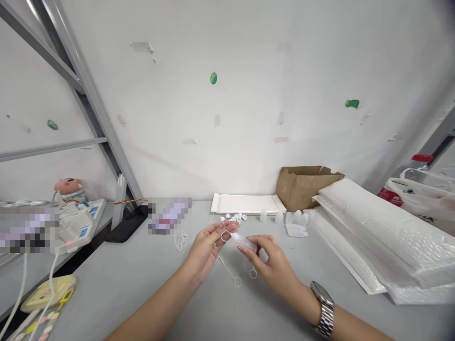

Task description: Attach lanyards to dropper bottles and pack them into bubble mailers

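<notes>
Watch: one, on the right wrist
Right hand: fingers curled around one bottle
Left hand: fingertips pinched at one loop
Bottle's place: between both hands
Rings below the hands: two, on the desk
Other bottles: at least seven
Cardboard box: one

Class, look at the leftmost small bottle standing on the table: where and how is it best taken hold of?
Probably pinch the leftmost standing bottle across the middle of its body, coming from the near side: it stands upright, apart from the neighbouring bottle, and the white packet lies behind it.
</notes>
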The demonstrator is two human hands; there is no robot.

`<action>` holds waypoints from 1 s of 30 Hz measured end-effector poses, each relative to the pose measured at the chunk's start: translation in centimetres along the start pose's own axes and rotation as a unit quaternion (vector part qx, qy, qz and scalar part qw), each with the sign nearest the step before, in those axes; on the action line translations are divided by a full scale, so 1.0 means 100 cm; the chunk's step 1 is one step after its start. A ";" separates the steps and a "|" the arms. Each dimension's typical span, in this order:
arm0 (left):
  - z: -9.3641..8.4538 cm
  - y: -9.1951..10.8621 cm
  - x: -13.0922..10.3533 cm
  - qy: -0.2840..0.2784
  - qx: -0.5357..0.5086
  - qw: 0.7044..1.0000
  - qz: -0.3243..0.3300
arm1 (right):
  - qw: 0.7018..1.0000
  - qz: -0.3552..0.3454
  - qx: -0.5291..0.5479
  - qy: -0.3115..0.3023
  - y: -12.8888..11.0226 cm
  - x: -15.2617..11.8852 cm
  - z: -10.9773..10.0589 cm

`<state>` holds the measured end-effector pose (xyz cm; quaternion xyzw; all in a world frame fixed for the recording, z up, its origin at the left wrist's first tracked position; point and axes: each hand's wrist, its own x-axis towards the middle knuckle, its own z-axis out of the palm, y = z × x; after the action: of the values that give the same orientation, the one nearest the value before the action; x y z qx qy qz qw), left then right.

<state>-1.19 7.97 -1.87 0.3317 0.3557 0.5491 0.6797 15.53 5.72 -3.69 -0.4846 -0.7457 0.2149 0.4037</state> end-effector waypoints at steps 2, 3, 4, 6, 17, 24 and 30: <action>0.000 0.000 0.000 0.003 0.000 1.000 -0.001 | 1.000 0.003 -0.001 -0.003 0.000 0.000 0.000; 0.001 0.000 -0.001 0.007 -0.003 1.000 -0.003 | 1.000 0.004 -0.003 -0.004 0.000 0.000 0.000; 0.001 0.001 -0.001 0.011 -0.006 1.000 -0.007 | 1.000 0.005 -0.005 -0.005 0.000 0.000 0.000; 0.002 0.000 -0.001 0.018 -0.012 1.000 -0.014 | 1.000 0.004 -0.010 -0.008 0.000 0.000 0.000; -0.001 -0.004 0.001 -0.001 0.038 0.999 0.029 | 0.998 -0.015 -0.051 -0.022 -0.002 -0.001 0.000; 0.002 -0.015 -0.004 0.050 0.115 0.989 0.076 | 0.996 -0.037 -0.075 -0.026 -0.004 -0.006 0.005; 0.004 -0.015 -0.005 0.037 0.122 0.989 0.074 | 0.996 -0.034 -0.072 -0.028 -0.005 -0.005 0.006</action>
<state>-0.18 7.18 -2.88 0.4167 0.4191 0.5626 0.5781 14.86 5.13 -3.86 -0.4806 -0.7864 0.1606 0.3534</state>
